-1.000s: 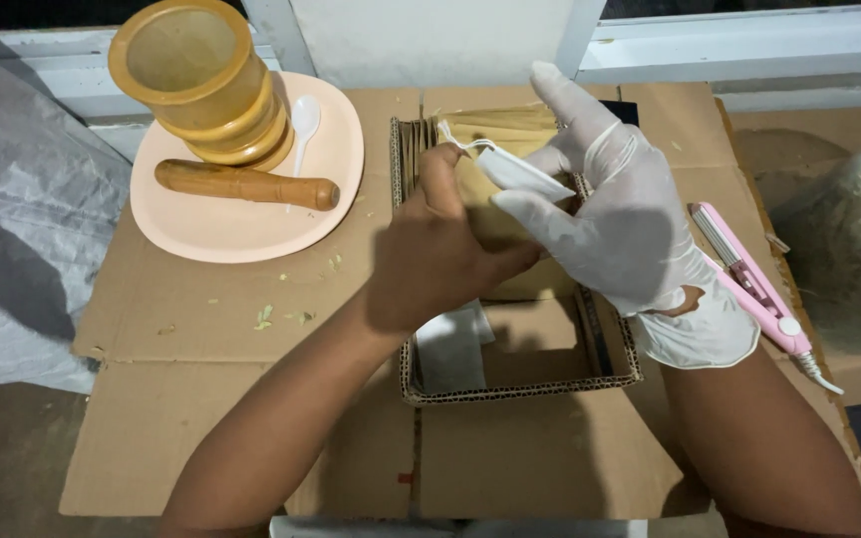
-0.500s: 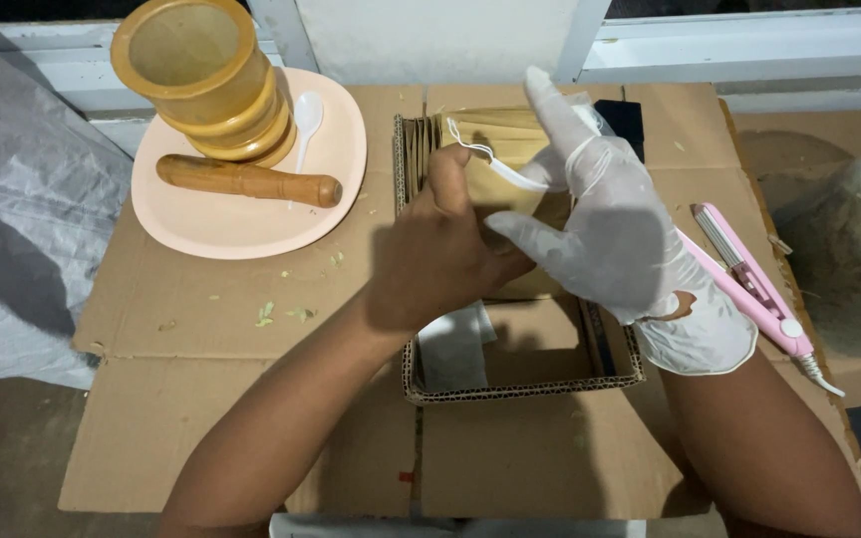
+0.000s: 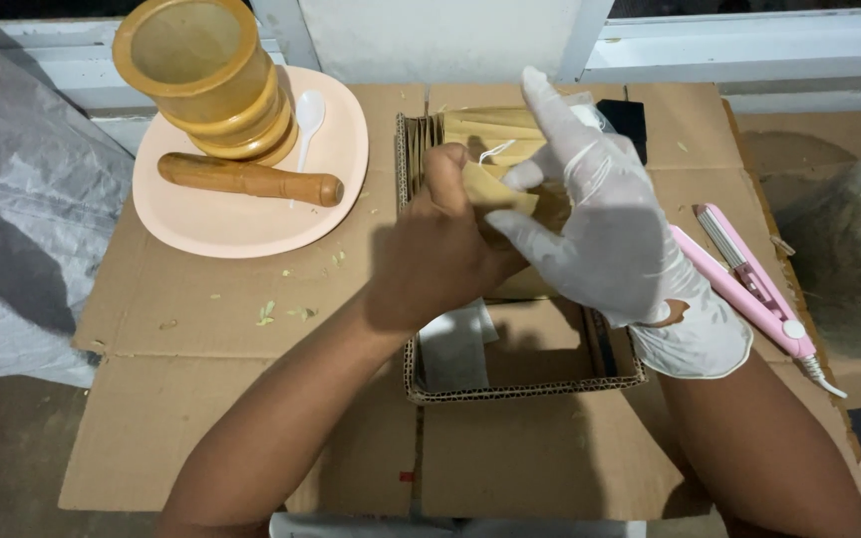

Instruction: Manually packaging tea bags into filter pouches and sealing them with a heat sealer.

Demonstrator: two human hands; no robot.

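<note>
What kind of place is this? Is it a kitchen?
Probably not a proper kitchen: more likely a makeshift home packing spot on flattened cardboard. A wooden mortar and pestle sit on a plate, a pink sealer lies nearby, and both hands work over a box.

We see flattened cardboard [image 3: 211,329] spread over a dark floor [image 3: 2,448], a white window frame [image 3: 749,40] behind, and grey plastic sheeting [image 3: 12,249] at left.

Flattened cardboard sheet [image 3: 251,399] as base; on it: pink plate [image 3: 241,224], shallow cardboard tray [image 3: 520,384], pink sealer [image 3: 749,279].
</note>
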